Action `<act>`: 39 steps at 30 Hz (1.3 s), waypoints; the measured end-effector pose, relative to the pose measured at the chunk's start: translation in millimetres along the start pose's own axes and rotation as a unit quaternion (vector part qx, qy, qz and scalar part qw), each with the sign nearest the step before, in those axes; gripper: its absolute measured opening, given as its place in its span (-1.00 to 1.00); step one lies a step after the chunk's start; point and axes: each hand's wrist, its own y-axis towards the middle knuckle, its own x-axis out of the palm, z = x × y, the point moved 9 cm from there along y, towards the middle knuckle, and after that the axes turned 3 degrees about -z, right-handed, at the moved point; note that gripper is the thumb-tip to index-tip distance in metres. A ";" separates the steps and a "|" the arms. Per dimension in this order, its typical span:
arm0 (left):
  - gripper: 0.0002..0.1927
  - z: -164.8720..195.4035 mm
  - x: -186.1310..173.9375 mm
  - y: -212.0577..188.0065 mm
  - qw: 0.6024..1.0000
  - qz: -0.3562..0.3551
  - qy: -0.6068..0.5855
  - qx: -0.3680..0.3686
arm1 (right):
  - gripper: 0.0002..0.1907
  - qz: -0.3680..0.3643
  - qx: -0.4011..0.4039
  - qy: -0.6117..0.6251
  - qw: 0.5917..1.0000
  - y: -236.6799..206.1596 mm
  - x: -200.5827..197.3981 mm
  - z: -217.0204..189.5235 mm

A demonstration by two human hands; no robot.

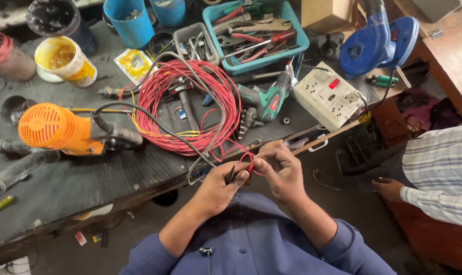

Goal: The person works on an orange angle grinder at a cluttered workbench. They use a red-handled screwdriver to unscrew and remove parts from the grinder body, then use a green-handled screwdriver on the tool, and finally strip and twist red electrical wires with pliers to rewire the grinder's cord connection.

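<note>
My left hand (225, 179) pinches a dark cable end and the loose end of a thin red wire (250, 165) at the workbench's near edge. My right hand (280, 168) grips the same red wire just beside it, fingers curled around the strand. The wire runs back to a large red coil (162, 89) lying on the black bench top (88, 173). A grey cable (154, 122) crosses the coil toward my left hand.
An orange power tool (58, 130) lies left. A green cordless drill (266, 102), a white socket board (328, 94), a teal tray of hand tools (297, 35), a blue blower (376, 43) and tubs stand behind. Another person's hand (389, 188) and striped sleeve are at right.
</note>
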 end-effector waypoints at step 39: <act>-0.88 -8.9 -27.6 14.5 0.985 0.165 -0.023 -0.051 | -0.83 -0.061 -0.217 -0.390 0.893 37.2 30.1 -49.2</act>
